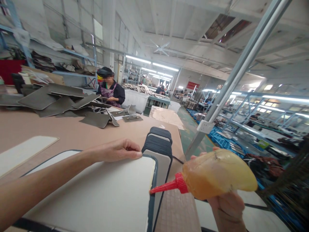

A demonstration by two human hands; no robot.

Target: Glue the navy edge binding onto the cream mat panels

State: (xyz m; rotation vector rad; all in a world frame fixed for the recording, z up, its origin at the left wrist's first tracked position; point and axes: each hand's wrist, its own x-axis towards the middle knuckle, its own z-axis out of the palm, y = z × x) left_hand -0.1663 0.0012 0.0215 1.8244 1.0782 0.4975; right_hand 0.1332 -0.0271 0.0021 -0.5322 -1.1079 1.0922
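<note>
My right hand [228,204] is wrapped round a squeeze bottle [218,174] of amber liquid that looks like glue. The bottle lies tilted, and its red nozzle [167,186] points left, with the tip at the dark right-hand border of a white panel [96,190]. A pale, wet-looking line runs along that border near the upper corner. At the panel's far edge, my left hand [118,150] is closed, thumb and fingers pinching the edge near the corner. Behind the corner stand stacked pieces with dark edging [158,141], partly hidden by the panel.
Grey-brown cut sheets [62,100] are heaped across the back of the brown table [130,127]. A pale panel [26,153] lies at left. A co-worker [111,88] sits beyond the heap. A metal post [231,80] with a socket box [205,126] rises at right.
</note>
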